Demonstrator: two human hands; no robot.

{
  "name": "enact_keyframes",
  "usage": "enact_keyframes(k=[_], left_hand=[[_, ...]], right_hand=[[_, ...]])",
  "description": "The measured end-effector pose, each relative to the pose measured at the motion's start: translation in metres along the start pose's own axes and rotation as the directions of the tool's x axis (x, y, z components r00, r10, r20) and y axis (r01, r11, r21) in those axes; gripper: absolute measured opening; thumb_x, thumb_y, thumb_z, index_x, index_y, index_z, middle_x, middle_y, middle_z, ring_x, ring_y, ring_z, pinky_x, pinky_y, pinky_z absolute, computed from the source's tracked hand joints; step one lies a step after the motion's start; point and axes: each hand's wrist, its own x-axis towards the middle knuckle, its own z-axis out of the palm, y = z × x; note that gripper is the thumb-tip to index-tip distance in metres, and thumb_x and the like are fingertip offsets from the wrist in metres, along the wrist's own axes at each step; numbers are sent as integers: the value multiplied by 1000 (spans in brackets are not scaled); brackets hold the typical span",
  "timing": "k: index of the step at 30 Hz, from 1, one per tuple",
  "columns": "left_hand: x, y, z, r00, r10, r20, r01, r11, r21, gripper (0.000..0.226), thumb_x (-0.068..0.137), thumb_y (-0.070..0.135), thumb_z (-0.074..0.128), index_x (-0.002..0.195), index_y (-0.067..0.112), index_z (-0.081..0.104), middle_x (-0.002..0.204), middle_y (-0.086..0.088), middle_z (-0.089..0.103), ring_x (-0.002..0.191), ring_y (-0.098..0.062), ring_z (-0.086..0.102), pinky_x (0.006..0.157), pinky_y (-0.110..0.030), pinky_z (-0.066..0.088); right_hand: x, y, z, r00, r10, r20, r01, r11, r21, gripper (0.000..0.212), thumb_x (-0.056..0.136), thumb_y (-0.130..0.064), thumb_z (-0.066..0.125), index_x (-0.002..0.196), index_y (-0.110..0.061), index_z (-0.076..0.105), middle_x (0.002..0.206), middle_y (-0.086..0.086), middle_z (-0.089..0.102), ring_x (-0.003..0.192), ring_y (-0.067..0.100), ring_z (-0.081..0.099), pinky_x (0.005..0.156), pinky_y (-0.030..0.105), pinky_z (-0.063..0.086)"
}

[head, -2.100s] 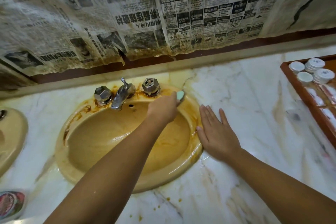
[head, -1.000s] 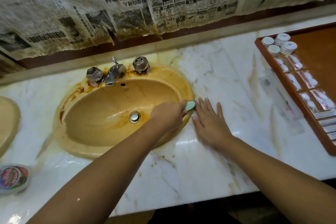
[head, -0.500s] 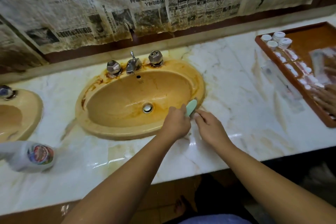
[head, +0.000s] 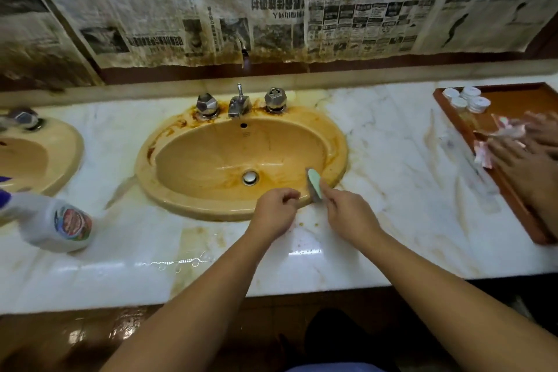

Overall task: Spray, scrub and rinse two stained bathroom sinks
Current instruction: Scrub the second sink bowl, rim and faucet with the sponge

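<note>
The yellow sink point(head: 187, 208) in front of me has rusty brown stains along its rim, round the taps point(head: 240, 104) and inside the bowl. A second yellow sink point(head: 65, 145) shows partly at the far left. My right hand point(head: 347, 213) pinches a pale green scrub sponge point(head: 314, 186) on edge over the sink's near right rim. My left hand point(head: 276, 211) sits just left of the sponge over the near rim, fingers curled, holding nothing.
A white cleaner bottle point(head: 56, 222) lies on the marble counter point(head: 392, 136) at the left. A brown tray point(head: 513, 211) with small white containers sits at the right, where another person's hands point(head: 525, 148) handle packets. Stained newspaper point(head: 271, 9) covers the wall behind.
The sponge has passed from my left hand to my right hand at the sink's near right rim. My right hand lifted off the counter. The view pulled back from the sink.
</note>
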Motion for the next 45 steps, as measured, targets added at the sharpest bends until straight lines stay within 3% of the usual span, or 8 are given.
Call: enact_keyframes(k=[7, 13, 17, 21, 31, 36, 41, 45], left_hand=[[14, -30, -13, 954, 251, -163, -90, 761, 643, 31, 106, 36, 45, 126, 30, 68, 121, 5, 63, 118, -18, 51, 96, -37, 27], [15, -59, -32, 955, 241, -173, -71, 751, 656, 33, 108, 39, 40, 109, 29, 72, 108, 8, 67, 109, -15, 57, 108, -38, 25], [16, -57, -30, 957, 243, -159, -80, 747, 660, 32, 108, 39, 40, 108, 29, 71, 107, 9, 67, 108, -13, 57, 105, -35, 25], [13, -60, -38, 963, 242, -116, -106, 740, 664, 33, 108, 41, 37, 108, 31, 69, 105, 11, 66, 106, -13, 56, 103, -34, 25], [10, -84, -83, 951, 282, -125, -93, 649, 755, 42, 109, 42, 25, 93, 30, 62, 96, 9, 69, 97, -18, 56, 100, -39, 32], [17, -89, -100, 948, 314, -53, -151, 590, 793, 50, 107, 43, 22, 93, 26, 66, 94, 4, 71, 94, -23, 60, 95, -42, 36], [22, -103, -129, 927, 374, 19, -234, 540, 808, 44, 109, 40, 26, 72, 27, 46, 72, 6, 57, 77, -23, 55, 88, -41, 41], [28, -98, -132, 913, 400, 83, -281, 468, 838, 47, 108, 43, 30, 68, 23, 47, 64, 3, 54, 62, -24, 50, 65, -36, 33]], right_hand=[[25, 15, -23, 981, -122, 154, 163, 941, -295, 44, 109, -44, 30, 152, -53, 35, 106, 9, 67, 96, 35, 64, 71, 37, 45], [54, 37, -45, 990, -47, 134, 82, 958, -273, 47, 108, -57, 19, 149, -54, 41, 108, 10, 66, 98, 35, 63, 81, 38, 52], [26, 11, -29, 868, -315, 385, 424, 873, -242, 45, 108, -53, 29, 152, -63, 23, 103, 2, 58, 104, 32, 61, 77, 36, 46], [66, 34, -48, 978, -52, 202, 111, 950, -292, 42, 108, -53, 32, 143, -44, 51, 116, 15, 65, 105, 39, 63, 88, 43, 54], [43, 12, -18, 996, -5, 86, 28, 964, -263, 40, 107, -44, 39, 145, -48, 50, 113, 14, 68, 102, 39, 64, 75, 38, 50], [3, -58, 34, 929, -282, 238, 324, 932, -160, 46, 108, -45, 37, 153, -50, 37, 115, 6, 69, 97, 34, 64, 76, 42, 55], [15, -34, 12, 990, 144, -2, -141, 963, -229, 45, 107, -38, 43, 151, -43, 46, 112, 14, 70, 105, 38, 64, 82, 42, 54], [-16, -102, 54, 986, -57, 158, 76, 990, -116, 50, 108, -39, 41, 156, -48, 34, 110, 13, 69, 100, 36, 64, 78, 43, 54]])
